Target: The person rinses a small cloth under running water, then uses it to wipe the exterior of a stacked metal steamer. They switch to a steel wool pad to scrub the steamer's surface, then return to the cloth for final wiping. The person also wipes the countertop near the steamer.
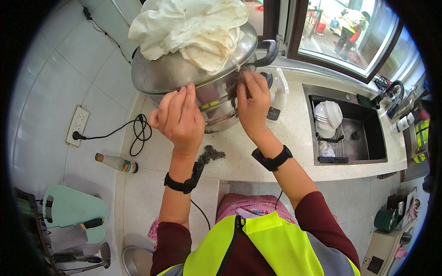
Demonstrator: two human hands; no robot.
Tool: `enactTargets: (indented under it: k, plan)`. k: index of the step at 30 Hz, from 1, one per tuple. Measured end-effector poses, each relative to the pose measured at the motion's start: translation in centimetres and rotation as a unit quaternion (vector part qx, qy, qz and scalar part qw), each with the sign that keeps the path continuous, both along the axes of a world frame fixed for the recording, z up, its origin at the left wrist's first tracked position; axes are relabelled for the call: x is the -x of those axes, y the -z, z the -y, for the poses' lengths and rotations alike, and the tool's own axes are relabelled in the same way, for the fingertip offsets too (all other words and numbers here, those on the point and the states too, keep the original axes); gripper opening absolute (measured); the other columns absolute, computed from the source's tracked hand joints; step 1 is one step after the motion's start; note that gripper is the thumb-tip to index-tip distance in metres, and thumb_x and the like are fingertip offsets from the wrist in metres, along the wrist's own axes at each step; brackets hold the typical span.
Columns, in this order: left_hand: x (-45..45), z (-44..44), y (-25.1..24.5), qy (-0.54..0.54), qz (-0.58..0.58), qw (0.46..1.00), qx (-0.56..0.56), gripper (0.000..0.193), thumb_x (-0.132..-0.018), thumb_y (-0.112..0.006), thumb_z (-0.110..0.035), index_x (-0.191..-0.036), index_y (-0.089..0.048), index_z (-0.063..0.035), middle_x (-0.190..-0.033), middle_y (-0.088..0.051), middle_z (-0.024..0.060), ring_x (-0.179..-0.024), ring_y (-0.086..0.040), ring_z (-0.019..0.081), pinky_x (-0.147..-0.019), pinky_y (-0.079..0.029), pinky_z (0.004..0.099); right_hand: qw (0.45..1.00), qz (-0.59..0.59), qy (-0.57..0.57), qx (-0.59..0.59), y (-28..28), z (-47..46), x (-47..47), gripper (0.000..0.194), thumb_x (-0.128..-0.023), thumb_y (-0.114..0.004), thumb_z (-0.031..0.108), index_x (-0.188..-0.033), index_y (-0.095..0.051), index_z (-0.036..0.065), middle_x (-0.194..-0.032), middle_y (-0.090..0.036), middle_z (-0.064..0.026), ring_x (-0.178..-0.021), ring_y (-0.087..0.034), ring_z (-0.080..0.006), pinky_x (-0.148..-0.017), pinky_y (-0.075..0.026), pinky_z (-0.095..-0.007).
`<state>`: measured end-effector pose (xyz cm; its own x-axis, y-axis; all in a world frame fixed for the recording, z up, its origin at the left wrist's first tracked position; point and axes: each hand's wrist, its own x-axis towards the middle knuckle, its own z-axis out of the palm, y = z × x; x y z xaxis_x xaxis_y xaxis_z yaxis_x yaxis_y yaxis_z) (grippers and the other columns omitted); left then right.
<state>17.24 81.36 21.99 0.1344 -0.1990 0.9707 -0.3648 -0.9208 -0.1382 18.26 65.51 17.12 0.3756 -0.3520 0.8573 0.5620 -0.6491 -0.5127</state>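
A large stainless steel steamer pot (pixel 221 114) stands on the speckled countertop. Its domed metal lid (pixel 155 76) has a crumpled cream-white cloth (pixel 190 31) heaped over it. My left hand (pixel 181 119) is raised at the near rim of the lid, fingers bent together; whether they pinch the rim is not clear. At the pot's right side, below the black side handle (pixel 267 53), my right hand (pixel 253 98) has its fingertips drawn together near a dangling end of the cloth; what lies between them is hidden. A dark scouring pad or similar wiry clump (pixel 210 154) lies between my forearms.
On the left are a bottle (pixel 116 163), a coiled black cord (pixel 140 134) plugged into a wall outlet strip, a green cutting board (pixel 74 212) and a cleaver. White bowls (pixel 328 115) sit in the black sink (pixel 362 138) at right. Outside the open window a person bends over.
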Motion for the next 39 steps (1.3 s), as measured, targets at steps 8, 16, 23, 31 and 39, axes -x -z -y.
enactTargets:
  k: [8, 16, 23, 31, 39]
  plan:
    - [0.1, 0.0, 0.0, 0.003, -0.003, 1.0, 0.002, 0.029, -0.076, -0.073, -0.005, -0.102, -0.075, -0.0164, -0.094, -0.068, -0.0075, -0.093, -0.06, 0.0113, -0.082, -0.03, 0.0306, 1.0, -0.008, -0.005, -0.001, -0.2, 0.1, 0.1, 0.024, -0.082, -0.063, -0.002, -0.105, -0.063, -0.005, -0.105, -0.063, -0.0186, -0.091, -0.062, -0.0338, -0.079, -0.051, -0.036]
    - [0.3, 0.1, -0.2, -0.003, -0.011, 1.0, 0.004, 0.025, -0.078, -0.074, -0.009, -0.101, -0.075, -0.018, -0.094, -0.068, -0.0083, -0.094, -0.06, 0.0119, -0.083, -0.03, 0.0307, 0.999, 0.034, 0.004, 0.022, 0.1, 0.5, -0.3, 0.025, -0.076, -0.066, -0.004, -0.101, -0.065, -0.005, -0.101, -0.063, -0.017, -0.088, -0.062, -0.0345, -0.077, -0.051, -0.0393]
    - [0.8, -0.1, -0.1, -0.001, -0.023, 1.0, 0.003, 0.026, -0.077, -0.073, -0.009, -0.101, -0.075, -0.0188, -0.096, -0.067, -0.0081, -0.095, -0.059, 0.0131, -0.083, -0.03, 0.0314, 0.995, 0.01, 0.042, 0.085, 0.4, 1.0, -0.4, 0.029, -0.074, -0.066, -0.004, -0.103, -0.064, -0.004, -0.103, -0.063, -0.0157, -0.09, -0.062, -0.0332, -0.078, -0.052, -0.0397]
    - [1.8, -0.6, 0.9, 0.0, -0.019, 1.0, 0.011, 0.032, -0.074, -0.072, -0.003, -0.103, -0.074, -0.018, -0.097, -0.066, -0.0078, -0.094, -0.057, 0.0133, -0.082, -0.029, 0.032, 0.984, 0.013, 0.084, 0.157, 0.1, 1.6, -0.1, 0.028, -0.074, -0.065, -0.007, -0.102, -0.065, -0.004, -0.104, -0.064, -0.0155, -0.091, -0.063, -0.0325, -0.078, -0.051, -0.0384]
    - [2.8, -2.3, 1.6, -0.027, -0.025, 0.999, 0.018, 0.036, -0.073, -0.071, -0.001, -0.104, -0.074, -0.0182, -0.097, -0.066, -0.0072, -0.092, -0.057, 0.0134, -0.08, -0.027, 0.0326, 0.982, 0.023, 0.105, 0.152, -0.4, 1.4, -0.6, 0.03, -0.073, -0.065, -0.007, -0.103, -0.064, -0.004, -0.102, -0.063, -0.0149, -0.091, -0.062, -0.0327, -0.078, -0.051, -0.0391]
